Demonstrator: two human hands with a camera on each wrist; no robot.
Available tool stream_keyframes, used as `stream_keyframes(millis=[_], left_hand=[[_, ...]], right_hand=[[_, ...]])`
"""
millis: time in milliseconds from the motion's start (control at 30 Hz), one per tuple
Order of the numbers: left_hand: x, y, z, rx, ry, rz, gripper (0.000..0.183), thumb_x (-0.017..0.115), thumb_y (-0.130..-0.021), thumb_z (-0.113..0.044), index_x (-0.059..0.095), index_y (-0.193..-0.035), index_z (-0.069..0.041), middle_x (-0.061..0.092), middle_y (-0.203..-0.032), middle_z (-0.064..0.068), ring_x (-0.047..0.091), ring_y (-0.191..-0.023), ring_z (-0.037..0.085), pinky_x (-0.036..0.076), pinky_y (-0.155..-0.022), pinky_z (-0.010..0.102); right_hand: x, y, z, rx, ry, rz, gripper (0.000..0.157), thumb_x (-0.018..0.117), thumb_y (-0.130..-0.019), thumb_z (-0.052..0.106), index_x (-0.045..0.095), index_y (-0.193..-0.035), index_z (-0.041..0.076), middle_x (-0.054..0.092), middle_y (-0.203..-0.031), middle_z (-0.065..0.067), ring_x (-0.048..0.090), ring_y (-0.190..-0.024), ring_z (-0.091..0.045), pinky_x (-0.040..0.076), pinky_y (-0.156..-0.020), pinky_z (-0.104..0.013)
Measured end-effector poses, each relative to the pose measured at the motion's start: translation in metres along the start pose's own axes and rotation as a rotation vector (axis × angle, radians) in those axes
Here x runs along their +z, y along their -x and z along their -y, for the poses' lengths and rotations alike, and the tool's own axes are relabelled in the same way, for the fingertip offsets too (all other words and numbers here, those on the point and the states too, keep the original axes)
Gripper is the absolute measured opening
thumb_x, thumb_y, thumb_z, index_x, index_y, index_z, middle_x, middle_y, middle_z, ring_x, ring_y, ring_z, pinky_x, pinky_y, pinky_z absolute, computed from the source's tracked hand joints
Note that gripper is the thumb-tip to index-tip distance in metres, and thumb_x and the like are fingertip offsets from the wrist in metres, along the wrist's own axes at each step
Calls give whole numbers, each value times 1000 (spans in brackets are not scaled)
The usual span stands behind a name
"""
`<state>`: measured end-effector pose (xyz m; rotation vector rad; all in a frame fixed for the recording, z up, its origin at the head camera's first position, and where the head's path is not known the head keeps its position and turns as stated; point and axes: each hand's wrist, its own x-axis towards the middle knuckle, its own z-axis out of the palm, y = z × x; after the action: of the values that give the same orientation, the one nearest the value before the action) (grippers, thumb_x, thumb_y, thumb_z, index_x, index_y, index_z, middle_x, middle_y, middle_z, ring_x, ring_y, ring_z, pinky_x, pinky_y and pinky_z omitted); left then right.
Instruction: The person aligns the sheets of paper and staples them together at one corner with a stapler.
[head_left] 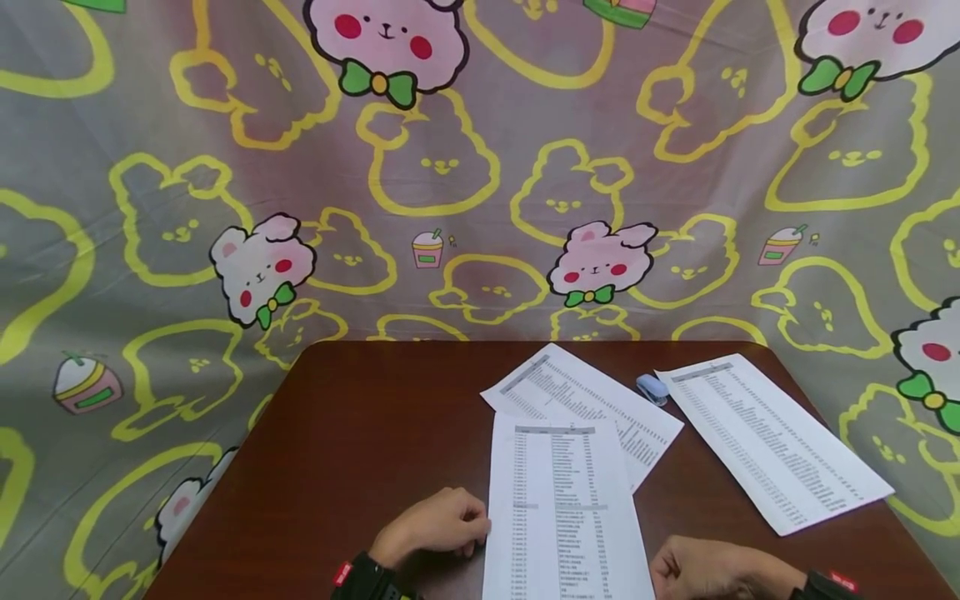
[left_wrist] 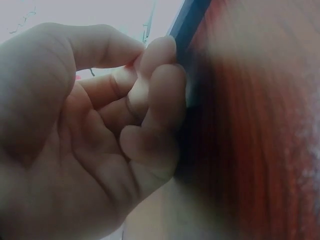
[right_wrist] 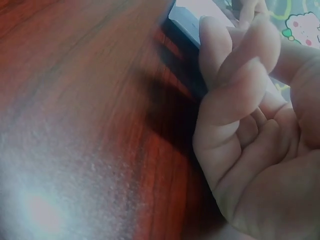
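Near the front of the brown table point(head_left: 360, 442), the foremost printed sheet point(head_left: 573, 508) lies between the left hand point(head_left: 446, 521) and the right hand point(head_left: 701, 567), overlapping the rear sheet point(head_left: 536, 387); each hand seems to hold a side edge in a narrow pinch; it should handle as light, limp and easily creased, best taken by opposite edges; the head view alone shows the pale-blue stapler point(head_left: 652, 389); the wrist views alone show the curled fingers point(left_wrist: 165, 92) from the palm side, though exact contact with the paper is hard to make out.
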<state>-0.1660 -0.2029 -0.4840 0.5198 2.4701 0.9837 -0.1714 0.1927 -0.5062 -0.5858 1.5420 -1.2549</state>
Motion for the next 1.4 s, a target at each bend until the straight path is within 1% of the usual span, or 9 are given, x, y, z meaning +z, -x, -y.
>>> stream_keyframes(millis=[167, 367, 633, 833, 900, 1033, 1133, 1267, 1400], left_hand=[[-2, 1, 1, 3, 21, -5, 25, 58, -91, -22, 65, -69, -15, 58, -55, -7, 51, -48, 6, 36, -46, 23], [-7, 2, 2, -5, 26, -12, 27, 57, -92, -22, 65, -68, -15, 58, -54, -7, 51, -48, 7, 35, -46, 23], [-6, 1, 3, -4, 43, 0, 27, 57, -93, -23, 65, -69, -14, 58, -55, -6, 51, -48, 7, 35, -47, 23], [1, 2, 4, -1, 53, 10, 25, 58, -91, -22, 66, -69, -15, 57, -55, -7, 50, -48, 6, 34, -47, 22], [2, 2, 4, 5, 53, 9, 24, 59, -91, -22, 66, -69, -15, 56, -55, -8, 49, -48, 5, 34, -46, 22], [2, 4, 3, 13, 58, 10, 24, 59, -91, -22, 66, -70, -15, 57, -55, -8, 49, -48, 4, 34, -47, 21], [3, 5, 3, 11, 62, 6, 24, 59, -92, -22, 66, -70, -15, 57, -56, -8, 50, -49, 4, 34, -47, 21], [1, 4, 4, 33, 75, -9, 24, 59, -92, -23, 66, -71, -13, 59, -57, -7, 52, -49, 4, 37, -47, 21], [-9, 4, 4, 75, 95, -63, 27, 56, -96, -23, 67, -75, -10, 63, -62, -2, 57, -51, 8, 44, -49, 22]], right_hand=[[-12, 1, 3, 25, -10, 7, 43, 69, -86, 10, 49, -86, -28, 65, -65, 9, 49, -48, 6, 36, -43, -10], [-24, -3, 5, 57, -75, 24, 18, 66, -91, 14, 61, -80, 1, 67, -64, 7, 52, -42, 5, 39, -40, -11], [-27, -7, 6, 51, -33, -56, 17, 67, -91, 19, 60, -79, 9, 66, -58, 6, 49, -36, 4, 36, -36, -13], [-26, -8, 8, 59, -54, -57, 37, 65, -92, 19, 52, -80, -13, 66, -56, 6, 51, -38, 4, 37, -36, -13], [-27, -9, 8, 65, -59, -56, 35, 65, -92, 19, 53, -79, -12, 66, -57, 7, 51, -38, 4, 37, -37, -13], [-29, -10, 8, 71, -74, -53, 16, 65, -92, 20, 61, -80, 10, 66, -58, 7, 52, -39, 4, 38, -38, -13], [-32, -11, 9, 64, -85, -36, 16, 63, -93, 20, 61, -82, 9, 66, -61, 8, 52, -40, 4, 38, -39, -13], [-40, -11, 14, 6, -46, -29, 36, 59, -97, 18, 51, -85, -15, 66, -65, 7, 52, -42, 3, 39, -41, -13], [-50, -9, 27, -72, 68, -94, 41, 55, -99, 18, 47, -87, -20, 66, -67, 6, 52, -45, 1, 41, -43, -15]])
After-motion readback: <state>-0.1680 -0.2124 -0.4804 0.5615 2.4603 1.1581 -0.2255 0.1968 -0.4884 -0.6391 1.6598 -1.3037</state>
